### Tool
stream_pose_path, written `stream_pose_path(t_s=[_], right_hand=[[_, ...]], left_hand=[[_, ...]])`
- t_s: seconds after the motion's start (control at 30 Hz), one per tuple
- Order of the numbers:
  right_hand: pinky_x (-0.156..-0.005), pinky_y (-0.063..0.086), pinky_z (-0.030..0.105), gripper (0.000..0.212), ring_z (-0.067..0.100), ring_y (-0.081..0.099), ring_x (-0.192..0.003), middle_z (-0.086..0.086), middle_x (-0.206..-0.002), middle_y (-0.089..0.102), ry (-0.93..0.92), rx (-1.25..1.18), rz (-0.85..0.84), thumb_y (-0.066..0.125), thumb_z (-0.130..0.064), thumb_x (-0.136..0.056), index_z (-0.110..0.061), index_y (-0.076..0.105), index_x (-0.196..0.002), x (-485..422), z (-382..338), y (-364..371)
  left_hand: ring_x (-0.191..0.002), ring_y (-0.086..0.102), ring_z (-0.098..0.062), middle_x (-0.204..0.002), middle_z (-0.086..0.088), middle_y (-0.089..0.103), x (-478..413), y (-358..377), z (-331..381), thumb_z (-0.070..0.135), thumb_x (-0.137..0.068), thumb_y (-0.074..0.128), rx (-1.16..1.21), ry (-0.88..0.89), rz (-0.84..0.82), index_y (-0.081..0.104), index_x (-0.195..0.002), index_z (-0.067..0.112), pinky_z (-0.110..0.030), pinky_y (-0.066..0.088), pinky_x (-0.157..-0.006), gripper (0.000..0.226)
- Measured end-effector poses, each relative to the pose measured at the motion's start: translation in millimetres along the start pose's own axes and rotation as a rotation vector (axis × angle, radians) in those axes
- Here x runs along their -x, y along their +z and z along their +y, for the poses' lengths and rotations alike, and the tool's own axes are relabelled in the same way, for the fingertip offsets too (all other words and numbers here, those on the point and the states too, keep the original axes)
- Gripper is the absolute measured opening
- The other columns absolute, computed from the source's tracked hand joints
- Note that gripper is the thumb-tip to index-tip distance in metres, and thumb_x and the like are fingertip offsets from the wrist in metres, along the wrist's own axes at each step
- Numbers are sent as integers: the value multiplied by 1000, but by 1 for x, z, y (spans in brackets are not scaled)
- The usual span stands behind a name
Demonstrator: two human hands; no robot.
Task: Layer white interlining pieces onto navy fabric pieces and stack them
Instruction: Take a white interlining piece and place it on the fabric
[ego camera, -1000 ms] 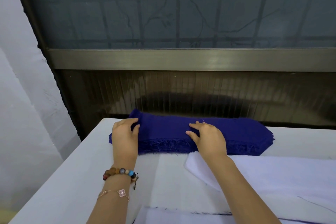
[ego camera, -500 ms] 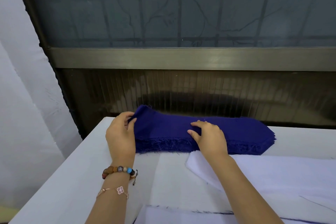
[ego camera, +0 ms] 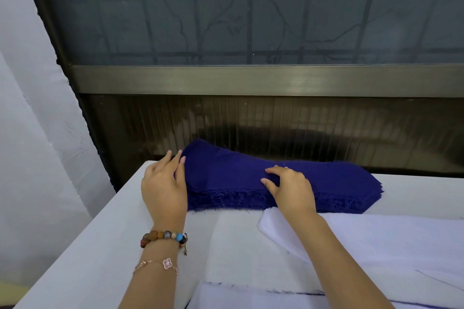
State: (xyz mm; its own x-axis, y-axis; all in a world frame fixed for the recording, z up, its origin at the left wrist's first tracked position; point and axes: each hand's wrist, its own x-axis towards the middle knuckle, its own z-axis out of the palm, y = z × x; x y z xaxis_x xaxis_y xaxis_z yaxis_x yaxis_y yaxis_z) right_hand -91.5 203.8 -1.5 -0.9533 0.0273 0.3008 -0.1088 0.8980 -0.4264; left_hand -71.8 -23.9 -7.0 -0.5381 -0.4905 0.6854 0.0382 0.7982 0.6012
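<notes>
Higher than a moment before rose the left end of the stack of frayed navy fabric pieces (ego camera: 226, 178) at the white worktop's (ego camera: 100, 246) far edge. The left hand (ego camera: 163, 188) lay against that end, grip spread and fingers straight (thumb hidden). The right hand (ego camera: 291, 188) pressed spread fingers on top, beside the white interlining sheets (ego camera: 376, 241).

Table (ego camera: 100, 246) runs from near to far. Fabric stack (ego camera: 226, 173) lies along its far edge, just before the window (ego camera: 251, 7). Left hand (ego camera: 163, 188) is against the stack's left end, which is raised. Right hand (ego camera: 291, 188) rests on the stack's middle. Interlining sheet (ego camera: 376, 238) lies near-right, touching the stack's near side. Another piece (ego camera: 251, 298) lies at the near edge. Wall (ego camera: 30, 158) stands left.
</notes>
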Motion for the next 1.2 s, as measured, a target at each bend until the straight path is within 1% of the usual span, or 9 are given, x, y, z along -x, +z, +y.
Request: stream_pose_path(t_s=[0.13,0.2,0.3,0.47,0.6,0.73,0.87,1.03,1.2], right_hand=[[-104,42,34,42,18,45,-133,-1,-136,56,-4,-16,7,56,-41,-94,-26,54,-134,0,-1,0],[-103,42,34,43,18,47,-129,-1,-134,57,-6,-32,22,56,-39,-94,-25,53,-134,1,-1,0],[-102,42,34,49,19,48,-125,-1,-135,55,-13,-46,46,56,-38,-95,-24,44,-140,3,-2,-1],[-101,41,39,74,23,36,-132,3,-147,36,-32,-64,92,61,-31,-93,-36,15,-151,4,-5,-1],[-105,38,48,72,23,11,-143,-3,-156,16,-171,-37,84,60,-14,-92,-48,24,-145,0,-7,-1],[-116,16,53,52,21,3,-146,-9,-154,22,-201,-53,39,60,-14,-92,-44,45,-131,-7,-6,0],[-118,7,50,74,19,3,-147,-12,-155,23,-279,-48,-13,67,-22,-88,-46,25,-145,-22,-7,-8],[-116,12,43,38,19,19,-142,-9,-137,47,-313,-5,-39,69,-35,-85,-32,59,-121,-39,-5,-11],[-97,29,35,27,19,43,-117,-8,-112,59,-150,48,78,64,-45,-86,-30,65,-109,-38,35,-15]], left_hand=[[-115,53,-16,-127,3,63,-2,-1,1,20,-96,59,217,92,-29,64,-126,23,-35,45,-97,31],[-107,58,-4,-113,14,67,-3,-3,2,19,-94,61,468,-39,-102,65,-119,29,-33,51,-96,27],[-96,69,-12,-94,11,75,-6,-8,2,28,-86,67,784,-350,-257,71,-100,31,-32,58,-82,15],[-98,71,-21,-101,-5,75,-8,-12,-3,33,-72,69,1069,-484,-370,70,-99,22,-33,56,-77,29],[-99,70,-24,-100,-4,75,-8,-10,0,32,-73,67,1066,-509,-402,68,-100,20,-37,55,-80,30],[-104,67,-27,-103,-2,75,-6,-11,3,34,-73,65,1048,-527,-403,68,-102,23,-44,54,-90,31],[-107,67,-21,-107,2,74,-9,-10,2,34,-79,60,1105,-556,-423,66,-108,24,-37,54,-87,32],[-105,68,-15,-110,2,73,-9,-7,1,32,-87,55,1140,-533,-442,61,-115,24,-31,56,-85,30],[-105,67,-25,-103,-5,73,-9,-1,-7,26,-97,55,991,-597,-328,61,-110,21,-46,53,-93,15]])
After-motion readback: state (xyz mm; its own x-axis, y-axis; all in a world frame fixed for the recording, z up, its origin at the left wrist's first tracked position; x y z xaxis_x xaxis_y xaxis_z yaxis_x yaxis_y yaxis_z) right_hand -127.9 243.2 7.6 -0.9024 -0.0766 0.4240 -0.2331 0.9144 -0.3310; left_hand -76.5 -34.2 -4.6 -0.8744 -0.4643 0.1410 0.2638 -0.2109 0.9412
